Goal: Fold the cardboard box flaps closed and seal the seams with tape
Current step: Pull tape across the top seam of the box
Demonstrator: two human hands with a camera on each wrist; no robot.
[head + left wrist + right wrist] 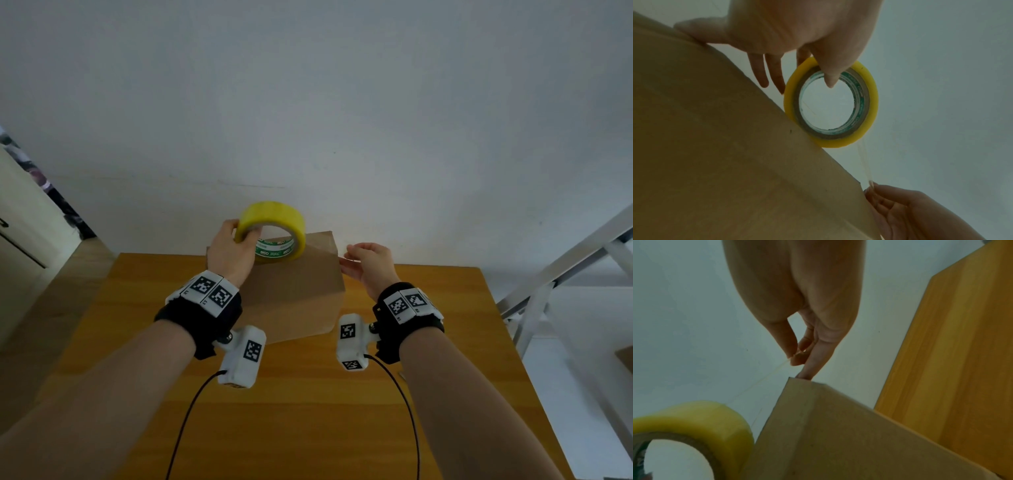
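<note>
A closed brown cardboard box (294, 294) stands on the wooden table (308, 411) near the wall. My left hand (233, 250) grips a yellow roll of clear tape (274, 231), thumb through its core, and holds it upright on the box's top. In the left wrist view the tape roll (830, 104) touches the box (715, 146) edge. A clear tape strip (864, 162) runs from the roll to my right hand (363, 263), which pinches the strip's free end at the box's right top edge. In the right wrist view the right hand's fingertips (797, 356) hold the strip above the box (838, 434) corner.
A white wall (342, 102) rises directly behind the table. A grey metal frame (548, 284) stands off the table's right side. A pale cabinet (24, 233) stands at the far left. Cables (185, 428) from the wrist cameras trail over the near tabletop.
</note>
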